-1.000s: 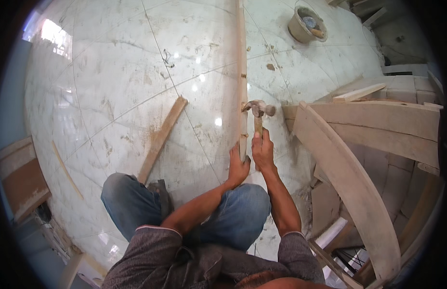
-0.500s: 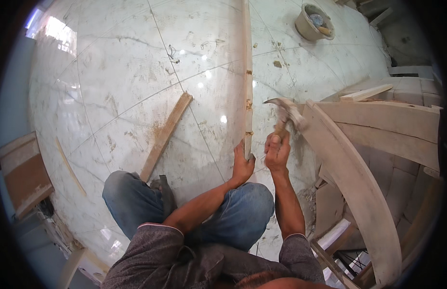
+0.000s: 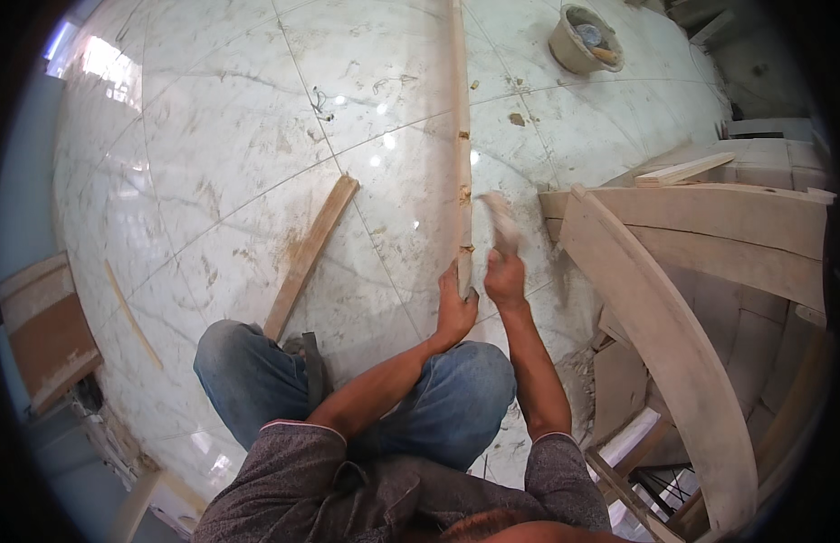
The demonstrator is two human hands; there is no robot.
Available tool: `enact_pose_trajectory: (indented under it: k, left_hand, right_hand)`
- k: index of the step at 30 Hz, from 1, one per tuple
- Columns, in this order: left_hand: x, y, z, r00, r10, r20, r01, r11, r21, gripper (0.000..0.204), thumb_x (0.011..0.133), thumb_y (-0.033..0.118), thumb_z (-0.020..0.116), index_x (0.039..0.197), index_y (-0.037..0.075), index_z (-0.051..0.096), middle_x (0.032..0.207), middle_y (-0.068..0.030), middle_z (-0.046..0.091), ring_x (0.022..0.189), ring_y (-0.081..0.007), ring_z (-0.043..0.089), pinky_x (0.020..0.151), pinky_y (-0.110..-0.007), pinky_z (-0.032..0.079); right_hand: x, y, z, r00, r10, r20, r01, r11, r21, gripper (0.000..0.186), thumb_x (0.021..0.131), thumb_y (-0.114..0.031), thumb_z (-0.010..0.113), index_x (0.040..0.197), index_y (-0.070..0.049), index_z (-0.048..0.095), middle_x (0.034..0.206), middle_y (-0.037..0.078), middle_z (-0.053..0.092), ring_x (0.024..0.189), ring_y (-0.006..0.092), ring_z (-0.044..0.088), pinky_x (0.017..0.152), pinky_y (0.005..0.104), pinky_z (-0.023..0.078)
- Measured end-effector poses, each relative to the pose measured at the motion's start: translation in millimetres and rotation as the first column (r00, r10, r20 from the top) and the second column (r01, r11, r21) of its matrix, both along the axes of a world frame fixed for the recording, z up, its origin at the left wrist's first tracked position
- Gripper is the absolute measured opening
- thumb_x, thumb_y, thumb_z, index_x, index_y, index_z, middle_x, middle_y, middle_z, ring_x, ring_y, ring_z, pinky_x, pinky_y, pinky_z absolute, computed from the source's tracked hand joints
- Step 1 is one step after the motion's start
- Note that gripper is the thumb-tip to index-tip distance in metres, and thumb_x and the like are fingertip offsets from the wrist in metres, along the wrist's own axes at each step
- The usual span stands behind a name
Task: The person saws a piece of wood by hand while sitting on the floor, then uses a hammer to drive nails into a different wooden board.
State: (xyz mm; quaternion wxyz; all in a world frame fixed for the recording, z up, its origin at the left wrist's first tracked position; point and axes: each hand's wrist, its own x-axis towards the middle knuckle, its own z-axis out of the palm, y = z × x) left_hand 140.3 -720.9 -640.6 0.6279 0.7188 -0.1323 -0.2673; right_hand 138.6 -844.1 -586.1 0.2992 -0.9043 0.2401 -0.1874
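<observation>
A long narrow wooden strip [image 3: 461, 109] runs away from me across the tiled floor, with several notches along its edge. My left hand [image 3: 456, 303] grips its near end. In my right hand [image 3: 505, 279], just to the right of the strip, is a claw hammer [image 3: 501, 224] held by its handle. The hammer's head is smeared by motion and hangs beside the strip, near the notches; whether it touches the wood I cannot tell.
A shorter wooden batten [image 3: 313, 249] lies left of the strip. Large curved and straight boards [image 3: 655, 335] stand close on the right. Farther off, a bucket [image 3: 574, 54] holds a few items. A framed wooden panel [image 3: 51, 330] leans at the left, near a thin strip [image 3: 130, 308].
My right hand has swung the hammer left and down toward the wooden strip. My left hand keeps its grip on the strip's near end.
</observation>
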Motion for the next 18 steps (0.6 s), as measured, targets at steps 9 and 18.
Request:
enact_pose_trajectory:
  k: [9, 18]
  left_hand:
    - [1.8, -0.7, 0.3, 0.997, -0.043, -0.062, 0.042, 0.999, -0.007, 0.070, 0.081, -0.002, 0.056, 0.145, -0.003, 0.027, 0.139, -0.0288, 0.038, 0.129, -0.0446, 0.034, 0.111, -0.047, 0.029]
    - [1.2, -0.1, 10.4, 0.996, -0.037, -0.085, 0.042, 0.998, 0.053, 0.073, 0.082, -0.001, 0.058, 0.147, -0.003, 0.024, 0.136, -0.0288, 0.037, 0.129, -0.0445, 0.035, 0.111, -0.046, 0.030]
  right_hand:
    - [2.8, 0.5, 6.1, 0.998, 0.052, -0.021, -0.052, 0.999, 0.011, 0.041, 0.101, -0.036, 0.044, 0.116, 0.003, 0.049, 0.077, 0.025, 0.063, 0.070, 0.0464, 0.061, 0.065, 0.0456, 0.049]
    - [6.7, 2.6, 12.8, 0.988, 0.022, -0.154, 0.006, 0.983, 0.185, 0.041, 0.099, -0.032, 0.048, 0.118, 0.004, 0.048, 0.080, 0.026, 0.063, 0.073, 0.0460, 0.064, 0.064, 0.0477, 0.050]
